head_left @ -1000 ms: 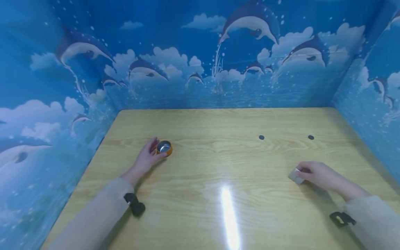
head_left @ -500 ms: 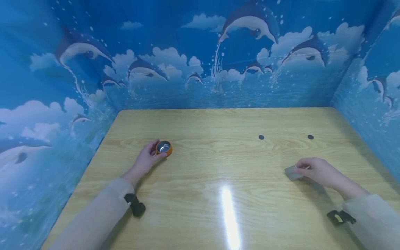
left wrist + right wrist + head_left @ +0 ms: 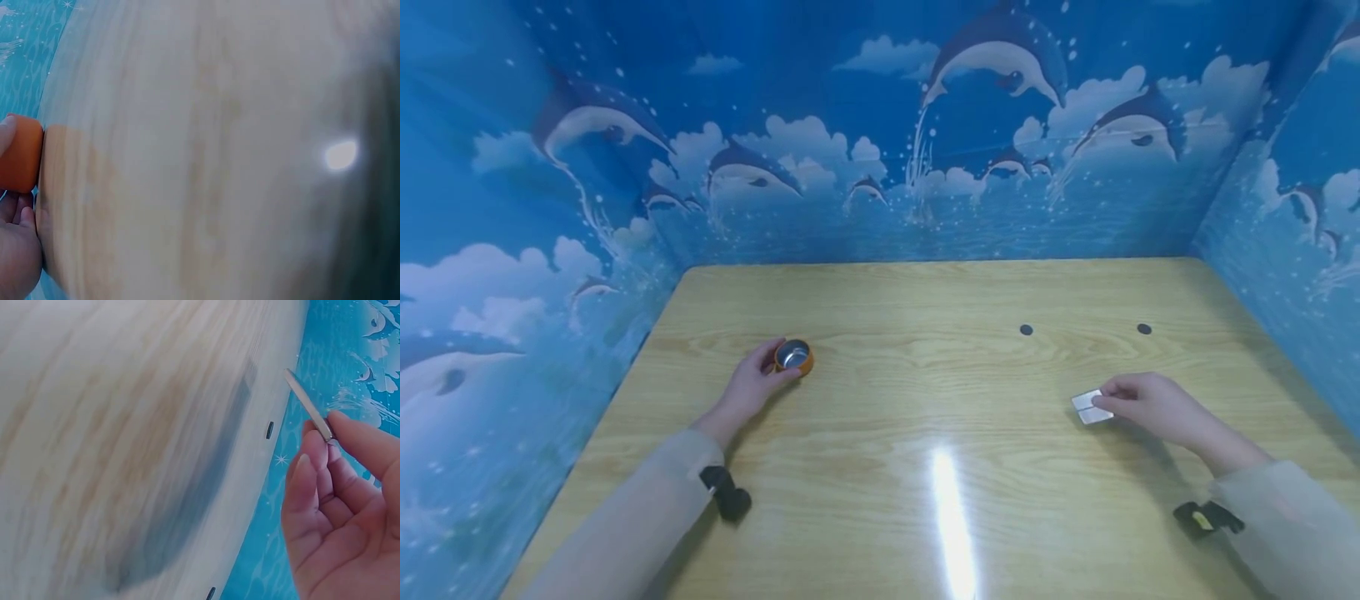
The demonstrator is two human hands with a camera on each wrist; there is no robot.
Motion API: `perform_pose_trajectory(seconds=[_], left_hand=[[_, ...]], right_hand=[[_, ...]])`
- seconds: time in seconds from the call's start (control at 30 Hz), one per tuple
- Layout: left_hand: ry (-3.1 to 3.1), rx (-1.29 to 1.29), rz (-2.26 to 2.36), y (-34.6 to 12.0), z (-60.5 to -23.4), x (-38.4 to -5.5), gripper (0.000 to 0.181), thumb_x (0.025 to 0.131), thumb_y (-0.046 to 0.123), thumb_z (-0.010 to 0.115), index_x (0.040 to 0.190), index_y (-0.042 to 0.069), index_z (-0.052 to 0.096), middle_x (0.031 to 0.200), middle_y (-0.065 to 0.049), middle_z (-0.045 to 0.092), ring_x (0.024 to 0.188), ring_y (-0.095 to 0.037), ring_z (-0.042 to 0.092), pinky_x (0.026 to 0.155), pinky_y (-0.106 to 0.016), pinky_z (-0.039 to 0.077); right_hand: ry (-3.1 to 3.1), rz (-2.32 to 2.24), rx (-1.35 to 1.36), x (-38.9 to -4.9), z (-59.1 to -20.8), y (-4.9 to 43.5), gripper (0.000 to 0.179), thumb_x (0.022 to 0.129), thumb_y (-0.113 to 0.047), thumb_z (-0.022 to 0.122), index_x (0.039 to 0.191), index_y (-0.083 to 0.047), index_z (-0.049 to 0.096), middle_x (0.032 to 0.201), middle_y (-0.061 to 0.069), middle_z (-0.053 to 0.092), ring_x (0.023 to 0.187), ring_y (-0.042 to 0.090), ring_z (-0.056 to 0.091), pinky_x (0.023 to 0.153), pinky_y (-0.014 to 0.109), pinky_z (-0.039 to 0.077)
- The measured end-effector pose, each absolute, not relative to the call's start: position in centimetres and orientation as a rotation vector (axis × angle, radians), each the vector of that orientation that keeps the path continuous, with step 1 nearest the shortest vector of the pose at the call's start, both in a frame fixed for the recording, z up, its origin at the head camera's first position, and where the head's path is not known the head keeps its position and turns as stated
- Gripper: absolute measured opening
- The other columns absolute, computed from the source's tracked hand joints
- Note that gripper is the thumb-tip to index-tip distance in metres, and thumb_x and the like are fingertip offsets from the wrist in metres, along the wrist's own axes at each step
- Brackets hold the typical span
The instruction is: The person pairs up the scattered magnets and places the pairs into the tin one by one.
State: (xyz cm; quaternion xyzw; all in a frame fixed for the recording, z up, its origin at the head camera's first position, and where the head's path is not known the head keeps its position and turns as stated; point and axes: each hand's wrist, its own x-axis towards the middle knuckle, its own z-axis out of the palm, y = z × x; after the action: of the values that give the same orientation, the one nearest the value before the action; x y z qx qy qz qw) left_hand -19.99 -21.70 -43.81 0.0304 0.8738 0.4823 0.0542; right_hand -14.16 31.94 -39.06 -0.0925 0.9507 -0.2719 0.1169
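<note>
Over wood-grain table (image 3: 880,312) — gripping orange cup (image 3: 793,357) with left hand (image 3: 752,381), pinching flat silvery piece (image 3: 1087,408) by one edge with right hand (image 3: 1153,407) (ideally squeezing evenly — avoiding tilt).

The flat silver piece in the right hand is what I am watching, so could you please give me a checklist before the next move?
1. Grip on the flat silver piece: ok, the right hand pinches it at one end.
2. Piece clear of the table: ok, it appears raised in the right wrist view.
3. Orange cup held: ok, the left hand has thumb and fingers about its side.
4. Cup's mouth upward: ok, its shiny inside shows.
5. Piece beside the cup, if they must meet: not ok, they are well apart.
6. Piece's underside: cannot tell, hidden.
</note>
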Motion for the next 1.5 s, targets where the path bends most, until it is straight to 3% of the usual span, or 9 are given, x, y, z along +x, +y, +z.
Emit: perform_pose_trajectory(seconds=[0.2,0.33,0.43,0.63,1.0,1.3,1.5], left_hand=[[2.657,0.087,1.462,-21.8,-43.9,-20.0,0.07,0.087,0.024,0.067,0.142,0.002,0.032,0.142,-0.021,0.036,0.132,-0.032,0.033,0.109,-0.042,0.027],[2.659,0.103,1.467,-21.9,-44.1,-20.0,0.069,0.086,0.023,0.067,0.142,0.001,0.033,0.141,-0.022,0.038,0.131,-0.032,0.034,0.109,-0.042,0.028],[2.661,0.121,1.471,-21.9,-44.2,-20.0,0.069,0.086,0.024,0.068,0.141,0.0,0.033,0.14,-0.022,0.039,0.13,-0.033,0.035,0.109,-0.042,0.028],[2.657,0.126,1.473,-21.7,-44.1,-20.0,0.069,0.086,0.024,0.068,0.141,0.001,0.034,0.141,-0.022,0.038,0.131,-0.033,0.035,0.109,-0.043,0.028],[2.638,0.115,1.482,-21.7,-43.9,-20.0,0.069,0.087,0.025,0.067,0.142,0.001,0.033,0.142,-0.022,0.037,0.132,-0.033,0.033,0.109,-0.043,0.027],[2.642,0.138,1.481,-21.9,-44.1,-20.0,0.069,0.086,0.027,0.068,0.141,0.001,0.034,0.142,-0.021,0.037,0.131,-0.033,0.033,0.109,-0.043,0.028],[2.65,0.147,1.479,-21.9,-44.1,-20.0,0.07,0.086,0.027,0.068,0.141,0.001,0.034,0.142,-0.022,0.037,0.131,-0.034,0.033,0.109,-0.044,0.027]], right_hand=[[2.676,-0.932,-0.188,-14.3,-38.9,31.6,0.038,0.093,-0.037,0.055,0.096,0.0,0.063,0.079,0.003,0.061,0.071,0.017,0.053,0.058,0.029,0.046],[2.619,-1.031,-0.149,-14.6,-39.0,31.3,0.043,0.094,-0.038,0.055,0.102,0.004,0.061,0.09,0.009,0.064,0.081,0.021,0.061,0.068,0.033,0.053],[2.589,-1.086,-0.139,-14.8,-39.1,30.9,0.05,0.093,-0.038,0.055,0.115,0.008,0.058,0.103,0.012,0.064,0.092,0.025,0.063,0.077,0.035,0.055],[2.523,-1.174,-0.107,-15.1,-39.1,29.9,0.058,0.092,-0.038,0.057,0.122,0.011,0.051,0.112,0.019,0.061,0.099,0.028,0.061,0.079,0.031,0.054],[2.458,-1.262,-0.11,-16.4,-39.1,26.9,0.05,0.091,-0.031,0.061,0.119,0.01,0.054,0.107,0.015,0.062,0.094,0.021,0.062,0.078,0.03,0.055],[2.449,-1.235,-0.118,-17.0,-39.1,24.7,0.056,0.088,-0.038,0.063,0.122,0.005,0.055,0.11,0.015,0.062,0.095,0.02,0.061,0.081,0.032,0.054],[2.415,-1.307,-0.157,-17.4,-39.1,23.1,0.05,0.09,-0.031,0.062,0.121,0.008,0.055,0.112,0.017,0.061,0.095,0.02,0.061,0.082,0.032,0.053]])
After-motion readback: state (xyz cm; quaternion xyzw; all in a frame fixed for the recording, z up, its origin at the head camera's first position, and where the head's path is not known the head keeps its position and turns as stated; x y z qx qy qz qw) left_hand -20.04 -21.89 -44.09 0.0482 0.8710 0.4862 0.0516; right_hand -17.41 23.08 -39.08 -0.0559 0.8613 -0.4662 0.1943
